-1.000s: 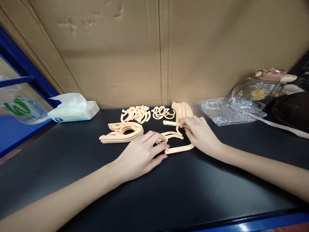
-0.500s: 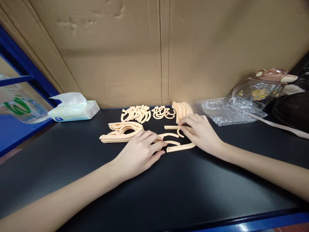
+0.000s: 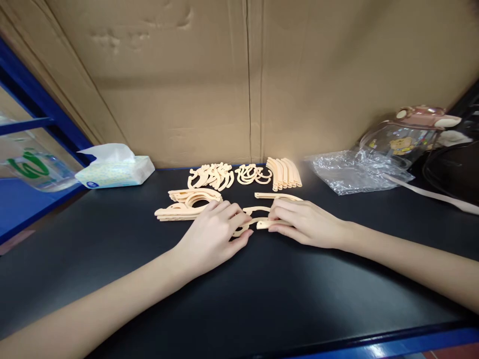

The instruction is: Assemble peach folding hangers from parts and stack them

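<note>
While the smooth black bench (image 3: 269, 304) shows a soft sheen up to its blue near edge, creased and dented brown cardboard (image 3: 168, 80) stands upright along its far edge. Towards the far left corner lies a soft-wrapped tissue pack (image 3: 138, 170), a white sheet rising from its top; towards the far right are a crinkled clear plastic bag (image 3: 335, 172) and a see-through bottle (image 3: 387, 142) with a brown lid.

Near the middle of the far edge sit a heap of short curved pieces (image 3: 213, 175), a cluster of C-shaped hooks (image 3: 251, 173) and a row of curved arms (image 3: 285, 173), all in cream plastic. Nearer the left hand (image 3: 215, 229), a stack of folding hangers (image 3: 177, 213) is piled flat, rounded openings lined up.

The hanger arm (image 3: 263, 225) in the right hand (image 3: 303, 222) is matte cream, with a blunt end and what looks like a small hole; the rest is hidden by the hand. That end juts from between thumb and fingertips, which are closed narrowly on it, and points at the left hand. The left thumb and forefinger are pinched around a curved hanger piece (image 3: 239, 232) (its full shape is covered). Just beyond the right hand, a loose arm (image 3: 271, 196) lies on the bench.
</note>
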Motion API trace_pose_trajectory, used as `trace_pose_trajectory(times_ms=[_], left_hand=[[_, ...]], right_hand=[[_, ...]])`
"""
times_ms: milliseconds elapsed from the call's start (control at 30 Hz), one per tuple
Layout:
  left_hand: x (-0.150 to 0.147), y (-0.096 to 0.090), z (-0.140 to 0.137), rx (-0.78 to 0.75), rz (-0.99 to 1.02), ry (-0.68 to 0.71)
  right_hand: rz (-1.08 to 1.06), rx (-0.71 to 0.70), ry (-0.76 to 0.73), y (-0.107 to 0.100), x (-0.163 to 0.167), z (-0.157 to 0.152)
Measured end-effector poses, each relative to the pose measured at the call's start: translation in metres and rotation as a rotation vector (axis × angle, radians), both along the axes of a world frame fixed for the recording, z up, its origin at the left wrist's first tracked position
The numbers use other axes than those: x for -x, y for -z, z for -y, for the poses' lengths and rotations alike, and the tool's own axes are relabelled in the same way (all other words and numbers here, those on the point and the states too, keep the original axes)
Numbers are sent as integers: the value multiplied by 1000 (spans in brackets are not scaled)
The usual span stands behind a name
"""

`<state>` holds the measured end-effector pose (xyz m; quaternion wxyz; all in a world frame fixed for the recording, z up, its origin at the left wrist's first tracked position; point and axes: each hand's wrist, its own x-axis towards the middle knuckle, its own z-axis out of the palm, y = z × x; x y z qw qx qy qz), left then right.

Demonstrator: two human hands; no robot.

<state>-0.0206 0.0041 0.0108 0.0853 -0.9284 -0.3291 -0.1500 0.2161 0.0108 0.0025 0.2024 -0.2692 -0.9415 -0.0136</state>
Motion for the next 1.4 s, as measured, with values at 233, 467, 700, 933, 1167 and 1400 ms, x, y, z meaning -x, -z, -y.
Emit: trace_pose_trajectory(times_ms=[233, 467, 700, 933, 1167, 1400], left_hand=[[-2, -1, -1, -154, -57, 33], [0, 4, -2, -154, -86, -14], [-2, 2, 2, -75, 73, -128], [-2, 1, 4, -36, 53, -87], [-3, 0, 5, -12, 105, -20], [-1, -3, 7, 80, 146, 42]], right_hand=[[-23, -104, 68, 6, 0, 2], [35, -191, 57, 5, 0, 4], [73, -282, 66, 3, 2, 5], [136, -313, 118, 6, 2, 5], [99, -310, 110, 7, 2, 5], [63, -265, 93, 5, 1, 7]])
